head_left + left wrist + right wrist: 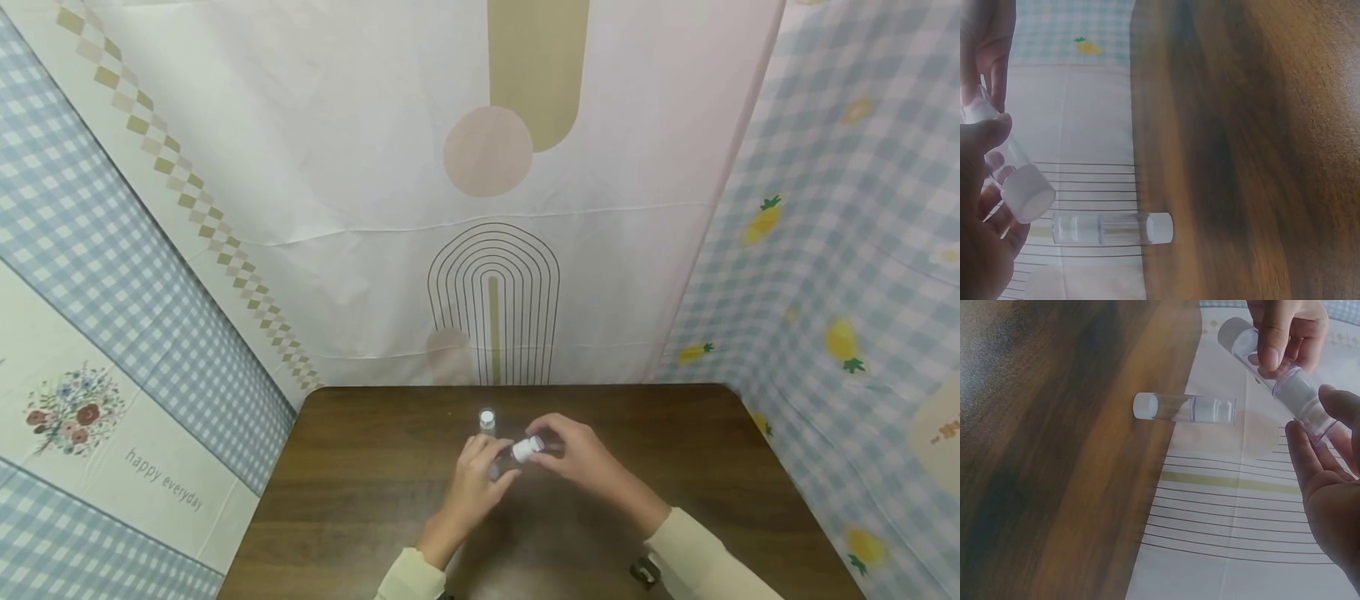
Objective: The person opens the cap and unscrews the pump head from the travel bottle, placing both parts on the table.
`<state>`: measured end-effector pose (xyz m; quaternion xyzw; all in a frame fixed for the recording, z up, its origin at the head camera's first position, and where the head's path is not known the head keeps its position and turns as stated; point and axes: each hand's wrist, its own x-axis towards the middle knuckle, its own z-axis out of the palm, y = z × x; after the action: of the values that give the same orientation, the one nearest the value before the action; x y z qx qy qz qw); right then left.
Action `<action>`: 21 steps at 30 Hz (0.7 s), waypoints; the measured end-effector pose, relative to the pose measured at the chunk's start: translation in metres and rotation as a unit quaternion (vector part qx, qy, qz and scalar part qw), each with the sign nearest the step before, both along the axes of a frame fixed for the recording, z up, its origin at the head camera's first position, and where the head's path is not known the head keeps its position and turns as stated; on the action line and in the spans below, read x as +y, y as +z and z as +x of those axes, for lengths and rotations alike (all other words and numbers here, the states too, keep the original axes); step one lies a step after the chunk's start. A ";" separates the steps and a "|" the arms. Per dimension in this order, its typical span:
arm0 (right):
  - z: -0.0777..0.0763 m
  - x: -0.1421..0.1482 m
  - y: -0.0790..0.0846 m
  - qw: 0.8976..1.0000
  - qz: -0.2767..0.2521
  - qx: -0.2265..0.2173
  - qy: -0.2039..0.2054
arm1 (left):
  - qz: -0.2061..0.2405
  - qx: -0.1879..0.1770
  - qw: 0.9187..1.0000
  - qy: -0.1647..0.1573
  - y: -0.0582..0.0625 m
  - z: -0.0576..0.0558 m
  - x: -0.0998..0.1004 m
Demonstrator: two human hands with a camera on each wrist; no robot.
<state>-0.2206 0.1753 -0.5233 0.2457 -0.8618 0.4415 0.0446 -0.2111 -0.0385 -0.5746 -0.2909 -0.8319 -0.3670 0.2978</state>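
Note:
Between the two hands is a small clear cylindrical bottle (527,450), tilted, with a white base (1027,195) and a white collar (1297,390) under a clear cap. My left hand (474,479) grips its clear body, thumb on one side and fingers on the other. The clear cap end (1316,425) is pinched between the thumb and fingers of my right hand (579,452). A second bottle (487,419) of the same look stands upright just beyond the left hand; the left wrist view shows its white base (1160,227) on the table.
The dark brown wooden table (360,500) reaches back to a white patterned cloth (360,292). Checked cloths hang at the left (202,375) and right (810,275). A small dark object (645,572) shows beside the right sleeve.

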 end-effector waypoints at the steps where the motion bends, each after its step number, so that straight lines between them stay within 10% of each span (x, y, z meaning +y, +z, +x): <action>1: 0.001 0.000 0.000 1.000 -0.003 0.000 0.000 | 0.001 0.001 1.000 0.000 0.001 0.000 0.000; 21: 0.006 0.006 -0.005 0.998 -0.044 -0.043 -0.030 | -0.076 0.036 0.996 0.032 0.007 -0.001 -0.006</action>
<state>-0.2149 0.1810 -0.5284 0.1982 -0.8500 0.4871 0.0318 -0.2121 -0.0445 -0.5672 -0.2990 -0.8550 -0.2817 0.3165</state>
